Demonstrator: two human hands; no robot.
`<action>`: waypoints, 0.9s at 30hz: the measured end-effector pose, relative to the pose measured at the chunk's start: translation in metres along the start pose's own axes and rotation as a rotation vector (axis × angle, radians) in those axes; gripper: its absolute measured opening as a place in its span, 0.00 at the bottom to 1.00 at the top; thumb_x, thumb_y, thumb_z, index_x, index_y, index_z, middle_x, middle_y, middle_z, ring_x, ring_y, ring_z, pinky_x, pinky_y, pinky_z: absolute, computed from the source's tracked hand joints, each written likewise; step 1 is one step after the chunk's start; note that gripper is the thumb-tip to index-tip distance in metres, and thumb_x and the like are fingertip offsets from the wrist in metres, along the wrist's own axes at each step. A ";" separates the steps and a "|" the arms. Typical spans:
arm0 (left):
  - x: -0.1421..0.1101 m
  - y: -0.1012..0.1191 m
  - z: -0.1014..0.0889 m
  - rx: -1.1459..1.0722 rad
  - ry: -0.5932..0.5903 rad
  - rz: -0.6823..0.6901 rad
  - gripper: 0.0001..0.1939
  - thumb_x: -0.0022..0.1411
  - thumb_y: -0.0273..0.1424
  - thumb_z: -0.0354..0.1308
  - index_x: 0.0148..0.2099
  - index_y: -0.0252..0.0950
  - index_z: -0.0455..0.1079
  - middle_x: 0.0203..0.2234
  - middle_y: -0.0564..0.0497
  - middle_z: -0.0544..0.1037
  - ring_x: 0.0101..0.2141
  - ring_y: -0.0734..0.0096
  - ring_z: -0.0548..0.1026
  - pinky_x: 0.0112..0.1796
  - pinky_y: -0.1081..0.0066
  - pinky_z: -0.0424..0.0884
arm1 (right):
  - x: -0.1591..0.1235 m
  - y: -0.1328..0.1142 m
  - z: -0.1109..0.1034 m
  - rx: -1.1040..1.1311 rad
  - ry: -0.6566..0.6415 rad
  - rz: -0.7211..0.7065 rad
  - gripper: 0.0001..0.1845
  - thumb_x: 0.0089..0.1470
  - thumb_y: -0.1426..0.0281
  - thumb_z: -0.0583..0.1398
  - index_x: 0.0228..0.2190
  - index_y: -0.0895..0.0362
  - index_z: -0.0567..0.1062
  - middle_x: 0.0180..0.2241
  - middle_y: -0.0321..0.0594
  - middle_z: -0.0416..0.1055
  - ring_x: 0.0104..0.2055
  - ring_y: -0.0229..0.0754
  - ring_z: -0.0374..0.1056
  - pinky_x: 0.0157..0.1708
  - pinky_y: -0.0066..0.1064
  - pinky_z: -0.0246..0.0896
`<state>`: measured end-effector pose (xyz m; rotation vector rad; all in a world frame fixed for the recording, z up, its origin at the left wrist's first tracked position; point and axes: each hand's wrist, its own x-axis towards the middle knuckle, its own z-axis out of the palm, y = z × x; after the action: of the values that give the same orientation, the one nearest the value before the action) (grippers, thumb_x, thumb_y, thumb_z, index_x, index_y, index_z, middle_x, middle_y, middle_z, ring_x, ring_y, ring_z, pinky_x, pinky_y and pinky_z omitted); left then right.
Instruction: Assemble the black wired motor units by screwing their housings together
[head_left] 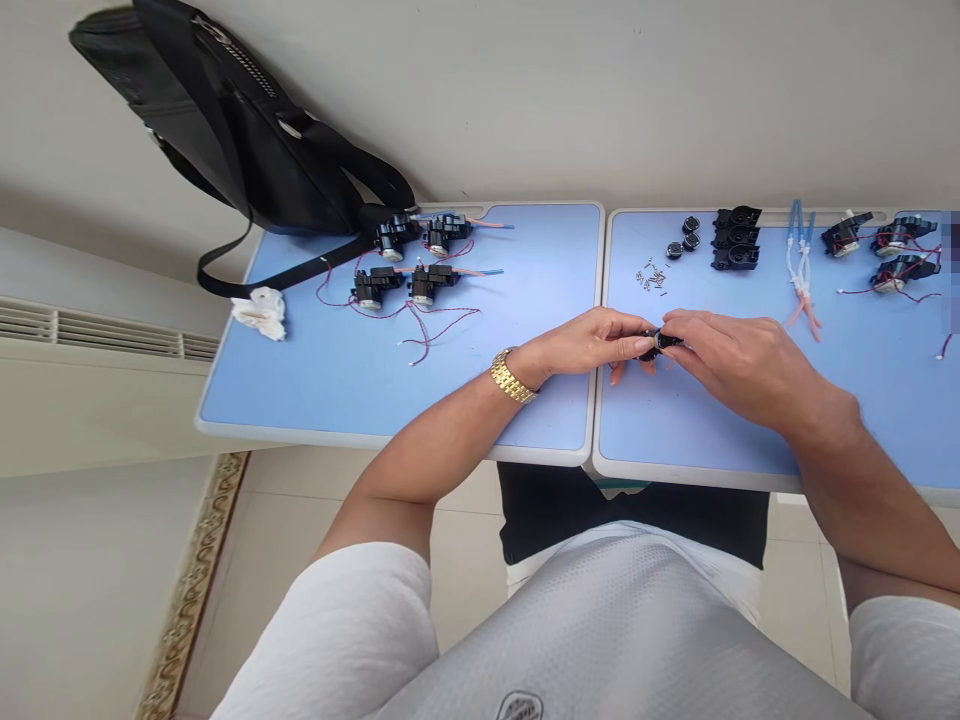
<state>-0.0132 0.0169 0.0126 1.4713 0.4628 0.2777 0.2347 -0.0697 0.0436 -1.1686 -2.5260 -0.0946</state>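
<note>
Above blue counter (300, 390), left hand (581, 340) and right hand (742, 368) pinch small black part (658, 343) between fingertips. Tiny screws (651, 280) lie just ahead: slip could drop part among them, scatter them. 3 black housings (735, 238) beyond; red wires (442, 325) trail farther left.

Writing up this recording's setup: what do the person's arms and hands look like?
Both arms come bare out of short white sleeves, the left sleeve and the right sleeve. The left hand and right hand wear no gloves, and a gold link-bracelet wristwatch circles the left wrist.
</note>
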 end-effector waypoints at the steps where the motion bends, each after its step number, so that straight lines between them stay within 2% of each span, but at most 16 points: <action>1: 0.000 0.000 0.000 -0.002 0.000 -0.005 0.38 0.66 0.64 0.67 0.52 0.30 0.82 0.41 0.41 0.88 0.28 0.77 0.78 0.32 0.75 0.78 | 0.000 0.000 0.000 0.002 -0.005 0.003 0.11 0.78 0.69 0.55 0.46 0.56 0.77 0.47 0.42 0.84 0.38 0.40 0.78 0.28 0.36 0.51; 9: 0.001 -0.001 0.000 -0.020 0.008 0.020 0.37 0.65 0.63 0.69 0.51 0.31 0.83 0.40 0.41 0.87 0.27 0.77 0.77 0.30 0.75 0.78 | 0.001 0.001 -0.001 0.017 -0.026 0.026 0.11 0.77 0.68 0.55 0.46 0.55 0.78 0.46 0.43 0.85 0.38 0.42 0.78 0.28 0.35 0.54; 17: 0.001 0.000 0.000 -0.047 0.012 -0.024 0.39 0.63 0.64 0.70 0.52 0.31 0.83 0.41 0.41 0.87 0.28 0.77 0.77 0.30 0.75 0.77 | 0.002 0.002 -0.003 0.002 -0.027 -0.001 0.10 0.77 0.68 0.55 0.46 0.55 0.77 0.45 0.42 0.85 0.37 0.41 0.79 0.29 0.34 0.57; 27: 0.001 0.003 0.003 -0.059 0.030 -0.016 0.37 0.63 0.62 0.72 0.50 0.30 0.84 0.40 0.40 0.89 0.28 0.75 0.80 0.27 0.76 0.75 | 0.002 0.001 -0.005 0.014 0.018 -0.040 0.09 0.77 0.71 0.55 0.47 0.56 0.76 0.46 0.42 0.85 0.38 0.40 0.79 0.29 0.34 0.58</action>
<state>-0.0104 0.0154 0.0152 1.4073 0.4863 0.2989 0.2355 -0.0689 0.0494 -1.1067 -2.5312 -0.0964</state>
